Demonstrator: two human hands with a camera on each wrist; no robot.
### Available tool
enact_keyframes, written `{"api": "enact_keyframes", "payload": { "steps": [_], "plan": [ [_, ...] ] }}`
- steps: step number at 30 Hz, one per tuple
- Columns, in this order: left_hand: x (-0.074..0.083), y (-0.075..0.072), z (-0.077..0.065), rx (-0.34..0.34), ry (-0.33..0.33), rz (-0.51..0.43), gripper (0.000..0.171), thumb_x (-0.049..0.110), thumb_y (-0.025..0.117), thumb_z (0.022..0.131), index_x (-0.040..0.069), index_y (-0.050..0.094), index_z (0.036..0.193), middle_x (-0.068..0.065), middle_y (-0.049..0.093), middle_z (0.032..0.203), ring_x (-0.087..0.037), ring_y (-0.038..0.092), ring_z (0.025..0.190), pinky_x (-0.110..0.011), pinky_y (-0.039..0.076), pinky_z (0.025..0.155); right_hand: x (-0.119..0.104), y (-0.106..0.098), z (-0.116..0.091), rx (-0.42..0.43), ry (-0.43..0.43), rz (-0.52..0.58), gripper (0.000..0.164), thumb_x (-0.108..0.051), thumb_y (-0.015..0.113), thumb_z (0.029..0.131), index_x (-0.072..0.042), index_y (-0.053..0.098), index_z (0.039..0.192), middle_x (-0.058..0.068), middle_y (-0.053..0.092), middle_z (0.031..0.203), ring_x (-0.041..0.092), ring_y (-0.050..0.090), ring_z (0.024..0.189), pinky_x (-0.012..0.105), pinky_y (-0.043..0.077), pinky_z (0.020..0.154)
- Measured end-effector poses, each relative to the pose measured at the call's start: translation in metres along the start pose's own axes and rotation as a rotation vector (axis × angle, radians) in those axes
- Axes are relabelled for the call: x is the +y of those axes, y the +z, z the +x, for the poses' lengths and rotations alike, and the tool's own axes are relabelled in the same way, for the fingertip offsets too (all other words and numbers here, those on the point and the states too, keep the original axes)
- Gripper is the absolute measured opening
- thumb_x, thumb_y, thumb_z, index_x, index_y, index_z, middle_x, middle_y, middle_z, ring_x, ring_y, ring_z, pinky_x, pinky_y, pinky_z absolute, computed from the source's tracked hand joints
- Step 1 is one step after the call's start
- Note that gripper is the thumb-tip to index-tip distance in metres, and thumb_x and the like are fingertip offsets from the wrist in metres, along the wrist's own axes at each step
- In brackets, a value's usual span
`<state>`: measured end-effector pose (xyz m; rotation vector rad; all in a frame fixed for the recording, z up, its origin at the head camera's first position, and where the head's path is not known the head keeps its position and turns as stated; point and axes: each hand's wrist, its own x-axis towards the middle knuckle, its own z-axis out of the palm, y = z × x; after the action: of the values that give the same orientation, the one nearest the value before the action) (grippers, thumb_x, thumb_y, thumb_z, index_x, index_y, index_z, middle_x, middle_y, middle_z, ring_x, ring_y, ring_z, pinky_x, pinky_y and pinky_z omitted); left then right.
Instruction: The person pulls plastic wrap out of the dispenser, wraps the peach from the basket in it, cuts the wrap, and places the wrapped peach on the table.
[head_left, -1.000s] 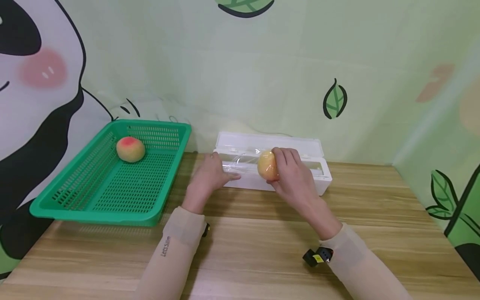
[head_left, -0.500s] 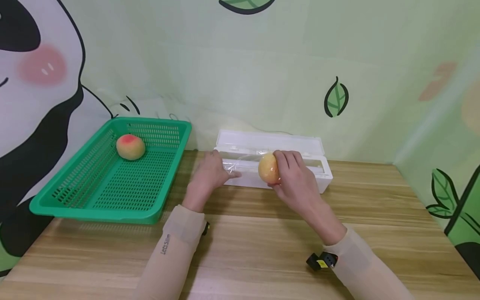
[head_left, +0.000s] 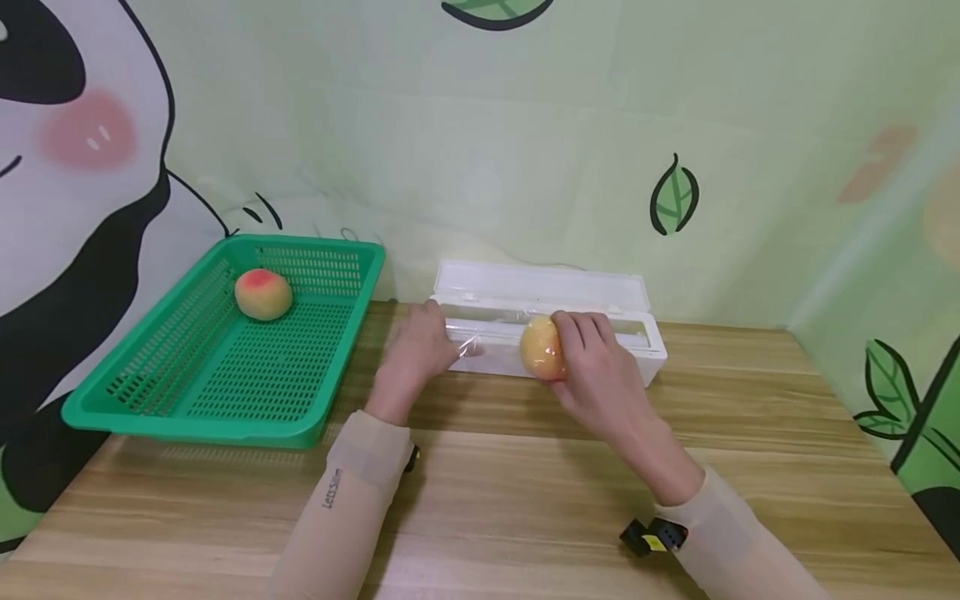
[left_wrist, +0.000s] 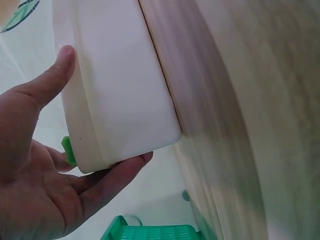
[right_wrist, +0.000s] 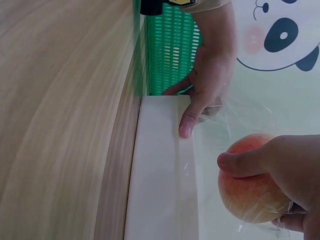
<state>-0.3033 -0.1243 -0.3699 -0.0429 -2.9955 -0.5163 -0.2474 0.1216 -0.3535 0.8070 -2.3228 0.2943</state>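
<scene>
A white cling film dispenser (head_left: pixel 654 350) sits on the table with its lid raised at the back and a film roll showing inside. My left hand (head_left: pixel 417 346) grips its left end; in the left wrist view the thumb lies on the front and fingers reach round the end (left_wrist: pixel 120 90). My right hand (head_left: pixel 606 379) holds a peach (head_left: pixel 541 348) in front of and above the box, with clear film wrapped over it. In the right wrist view, loose film trails from the peach (right_wrist: pixel 250 192) towards the left hand (right_wrist: pixel 212 75).
A green plastic basket (head_left: pixel 195 432) stands to the left, holding another peach (head_left: pixel 262 294). Behind the wooden table (head_left: pixel 495 500) hangs a printed backdrop (head_left: pixel 510 183). A small green piece (left_wrist: pixel 68 151) shows at the dispenser's corner.
The right hand has moved slightly down and right with the peach, coming nearer to me over the dispenser's front. The left hand stays at the dispenser's end.
</scene>
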Motion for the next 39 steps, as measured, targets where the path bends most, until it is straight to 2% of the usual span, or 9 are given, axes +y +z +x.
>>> {"api": "enact_keyframes", "payload": {
  "steps": [8,13,23,29,33,39],
  "plan": [
    [-0.003,0.001,0.000,0.047,0.006,-0.010,0.089,0.066,0.077,0.070,-0.006,0.052,0.114,-0.016,0.056,0.094,-0.031,0.061,0.082,-0.040,0.049,0.069,-0.003,-0.004,-0.007,0.014,-0.002,0.000,0.078,-0.016,0.092,0.060,0.000,0.050,0.123,0.015,0.054,0.112,0.032,0.050,0.104,0.041,0.051,0.073],
    [-0.003,0.003,0.002,0.058,0.008,-0.024,0.087,0.065,0.079,0.069,-0.005,0.052,0.113,-0.015,0.056,0.092,-0.030,0.061,0.079,-0.039,0.049,0.065,-0.005,-0.009,-0.011,0.005,0.000,-0.007,0.077,-0.017,0.092,0.061,0.001,0.050,0.124,0.015,0.055,0.113,0.032,0.050,0.106,0.041,0.051,0.076],
    [-0.004,0.006,0.003,0.073,-0.005,-0.028,0.081,0.059,0.081,0.071,-0.003,0.051,0.114,-0.015,0.056,0.091,-0.031,0.061,0.079,-0.041,0.049,0.067,-0.009,-0.018,-0.015,0.002,0.008,-0.004,0.077,-0.021,0.091,0.061,0.001,0.052,0.124,0.015,0.055,0.114,0.032,0.051,0.106,0.041,0.051,0.075],
    [-0.005,0.007,0.003,0.074,-0.008,-0.044,0.087,0.062,0.081,0.069,-0.003,0.049,0.116,-0.016,0.058,0.091,-0.031,0.061,0.076,-0.040,0.049,0.065,-0.012,-0.024,-0.016,0.006,0.002,-0.022,0.077,-0.022,0.092,0.060,0.001,0.053,0.123,0.016,0.056,0.114,0.033,0.051,0.106,0.042,0.051,0.076],
    [-0.005,0.006,0.004,0.076,-0.002,-0.060,0.083,0.059,0.081,0.070,-0.003,0.049,0.115,-0.017,0.059,0.091,-0.032,0.062,0.077,-0.041,0.050,0.064,-0.014,-0.029,-0.016,0.012,-0.004,-0.020,0.077,-0.024,0.091,0.060,0.001,0.053,0.122,0.016,0.056,0.112,0.033,0.052,0.104,0.042,0.051,0.077],
    [-0.006,0.005,0.003,0.068,-0.008,-0.080,0.087,0.060,0.082,0.068,-0.003,0.049,0.117,-0.018,0.059,0.093,-0.033,0.063,0.080,-0.040,0.050,0.068,-0.016,-0.034,-0.017,0.018,-0.025,-0.021,0.077,-0.026,0.091,0.059,0.000,0.053,0.120,0.015,0.056,0.109,0.033,0.052,0.102,0.041,0.051,0.074]
  ]
}}
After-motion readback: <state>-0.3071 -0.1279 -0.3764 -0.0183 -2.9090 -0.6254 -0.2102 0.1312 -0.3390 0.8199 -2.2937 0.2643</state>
